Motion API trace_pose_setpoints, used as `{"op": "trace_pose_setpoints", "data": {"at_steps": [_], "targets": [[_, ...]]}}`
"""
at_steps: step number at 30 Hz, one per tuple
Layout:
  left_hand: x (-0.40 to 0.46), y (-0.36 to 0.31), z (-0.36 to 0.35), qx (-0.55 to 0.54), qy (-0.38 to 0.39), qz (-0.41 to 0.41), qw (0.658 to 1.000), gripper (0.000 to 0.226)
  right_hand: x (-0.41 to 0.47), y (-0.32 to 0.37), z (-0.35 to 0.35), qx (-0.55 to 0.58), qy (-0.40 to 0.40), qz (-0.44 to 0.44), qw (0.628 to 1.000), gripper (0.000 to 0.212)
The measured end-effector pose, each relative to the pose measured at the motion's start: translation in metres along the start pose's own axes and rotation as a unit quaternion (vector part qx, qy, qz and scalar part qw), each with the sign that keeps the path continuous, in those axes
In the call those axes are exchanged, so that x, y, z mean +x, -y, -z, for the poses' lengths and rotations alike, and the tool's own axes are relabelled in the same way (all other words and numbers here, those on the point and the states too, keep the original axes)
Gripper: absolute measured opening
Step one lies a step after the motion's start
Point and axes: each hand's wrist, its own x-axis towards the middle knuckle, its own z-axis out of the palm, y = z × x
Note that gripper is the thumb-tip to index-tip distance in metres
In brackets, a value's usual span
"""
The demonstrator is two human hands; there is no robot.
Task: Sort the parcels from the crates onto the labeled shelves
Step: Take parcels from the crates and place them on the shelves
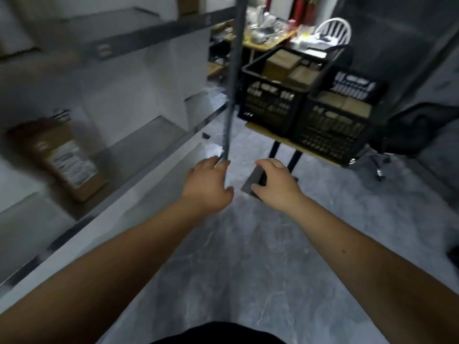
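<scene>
A brown cardboard parcel (65, 157) lies on the lower shelf (139, 142) at the left of the scene. It is rectangular, lies flat and skewed to the shelf edge, and carries a white printed label on its upper face; the print is too blurred to read. More brown parcels (282, 61) sit in the left black crate (269, 101), and others (346, 104) fill the right black crate (330, 131). The two crates are lattice-walled, stand touching side by side, and rest on a wooden-topped table (268, 135) with black legs at the far right.

The left hand (207, 186) is extended forward, palm down, fingers loosely curled, holding nothing; its fingertips lie at the grey upright post (232, 95) of the shelving, though contact cannot be confirmed. The right hand (274, 186) is extended beside it, palm down, fingers relaxed and spread. A dark flat object (252, 181) shows beneath its fingers; whether the hand touches it cannot be determined.

An upper shelf (149, 33) runs above the lower one, with small tags on its front rail. The floor (248, 256) is grey with pale veining. Behind the crates stand a cluttered desk (268, 38), a white spindle-back chair (334, 29) and a black office chair (417, 130).
</scene>
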Motion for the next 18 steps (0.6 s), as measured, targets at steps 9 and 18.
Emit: {"op": "trace_pose_setpoints", "data": {"at_steps": [9, 18], "targets": [[0.149, -0.136, 0.008, -0.003, 0.008, -0.131, 0.991, 0.078, 0.056, -0.115, 0.124, -0.019, -0.073, -0.093, 0.993, 0.072], [0.320, -0.207, -0.020, -0.005, 0.024, -0.218, 0.976, 0.078, 0.156, -0.196, 0.182, -0.043, -0.118, -0.177, 0.976, 0.070]]}}
